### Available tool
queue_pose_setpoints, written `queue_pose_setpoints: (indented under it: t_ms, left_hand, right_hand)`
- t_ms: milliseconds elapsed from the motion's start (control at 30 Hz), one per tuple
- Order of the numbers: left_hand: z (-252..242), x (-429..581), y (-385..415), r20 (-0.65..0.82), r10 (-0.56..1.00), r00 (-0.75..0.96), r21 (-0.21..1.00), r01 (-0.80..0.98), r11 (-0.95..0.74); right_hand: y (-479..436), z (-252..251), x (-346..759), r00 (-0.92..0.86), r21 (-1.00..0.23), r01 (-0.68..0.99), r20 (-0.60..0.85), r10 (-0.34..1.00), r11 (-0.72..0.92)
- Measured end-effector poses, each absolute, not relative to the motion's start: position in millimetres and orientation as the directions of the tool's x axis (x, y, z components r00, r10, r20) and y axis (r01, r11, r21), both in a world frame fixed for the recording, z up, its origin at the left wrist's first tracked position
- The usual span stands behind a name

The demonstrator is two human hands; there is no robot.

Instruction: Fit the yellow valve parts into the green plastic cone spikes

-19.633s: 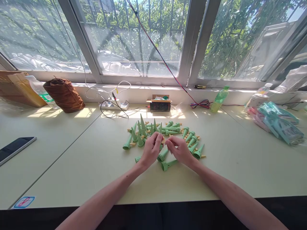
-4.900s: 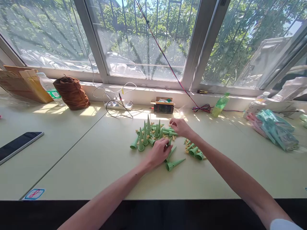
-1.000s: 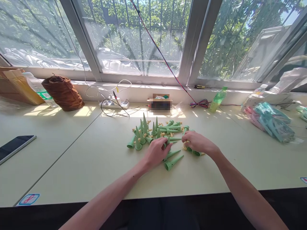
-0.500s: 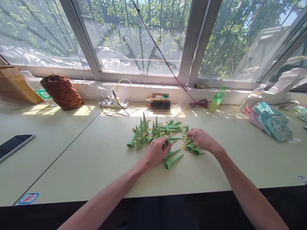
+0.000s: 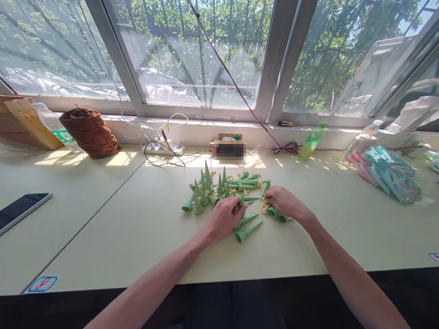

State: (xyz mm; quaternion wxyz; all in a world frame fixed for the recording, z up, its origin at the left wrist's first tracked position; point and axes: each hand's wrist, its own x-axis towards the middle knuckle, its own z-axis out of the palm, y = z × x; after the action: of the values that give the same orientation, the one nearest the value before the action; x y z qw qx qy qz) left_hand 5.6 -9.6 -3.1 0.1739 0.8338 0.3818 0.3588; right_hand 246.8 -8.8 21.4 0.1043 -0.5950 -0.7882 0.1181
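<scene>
My left hand (image 5: 226, 214) is closed around a green watering spike (image 5: 242, 200), whose tip pokes up past the fingers. My right hand (image 5: 286, 202) has its fingertips pinched together over small yellow valve pieces (image 5: 263, 208); what they hold, if anything, is hidden. Two green spikes (image 5: 281, 218) lie beneath this hand with their round open ends facing me. In front of the left hand a loose spike (image 5: 247, 232) rests on its side. Left of it, several spikes (image 5: 207, 177) stand point up, and more spikes (image 5: 244, 182) lie in a heap behind.
A phone (image 5: 24, 211) lies on the pale table (image 5: 137, 246) at the left. Along the window stand a brown bag (image 5: 89, 132), a power strip (image 5: 161, 147), a small box (image 5: 229, 148) and a green bottle (image 5: 311, 142). Plastic packets (image 5: 391, 173) are piled at the right.
My right hand has shifted slightly left and its fingers have drawn together over the yellow pieces. My left hand keeps its place around the spike.
</scene>
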Motion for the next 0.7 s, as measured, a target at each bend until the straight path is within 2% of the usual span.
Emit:
queue_pose_setpoints:
  t_ms: [167,267,467,700]
  left_hand:
    - [-1.7,5.3,-10.7,0.447,0.770,0.455,0.575,0.513,-0.637]
    - [-1.4,5.2,-10.7,0.443,0.779,0.444,0.590,0.511,-0.626]
    - [-3.5,5.1,-7.9,0.410,0.821,0.397,0.694,0.448,-0.563]
    - [-3.9,3.3,-5.9,0.342,0.894,0.290,0.844,0.323,-0.428]
  right_hand:
    - [-7.9,12.9,248.2,-0.280,-0.280,0.915,0.074,0.957,0.290]
    - [-10.5,17.0,246.5,-0.292,-0.302,0.897,0.142,0.946,0.323]
    - [-13.7,42.1,222.5,-0.218,-0.490,0.763,0.418,0.882,0.421]
    - [-11.7,13.7,186.7,-0.049,-0.766,0.503,0.438,0.897,0.401]
